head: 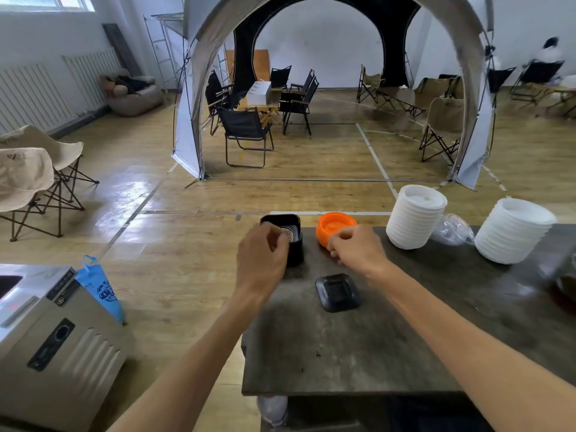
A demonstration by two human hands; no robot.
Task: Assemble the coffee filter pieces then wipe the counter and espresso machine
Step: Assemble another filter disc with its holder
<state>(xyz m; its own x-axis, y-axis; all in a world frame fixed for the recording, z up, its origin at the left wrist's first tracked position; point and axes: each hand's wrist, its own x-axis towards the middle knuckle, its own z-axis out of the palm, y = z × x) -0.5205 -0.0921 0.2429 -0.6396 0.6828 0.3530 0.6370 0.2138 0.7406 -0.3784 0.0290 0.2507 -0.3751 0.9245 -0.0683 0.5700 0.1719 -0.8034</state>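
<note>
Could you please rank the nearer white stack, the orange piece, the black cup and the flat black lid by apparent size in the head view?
1. White stack, largest.
2. Orange piece and black cup: look alike, and both are partly hidden by hands, so unranked.
3. Flat black lid: similar too, and nearer the camera, so unsure.

- Bright, even daylight fills the room, coming from a window (67,1) at the upper left.
- Pale glare lies in patches on the glossy wooden floor (131,194), strongest toward the left.
- Shadows are soft: a faint one sits beneath the black lid (338,293) on the dark surface (358,347).
- Wide-angle distortion bends the tent arch (327,14) and stretches the forearms at the lower edge.
- The far right is smeared with blur, including a seated person (548,54); the middle stays fairly sharp.
</note>
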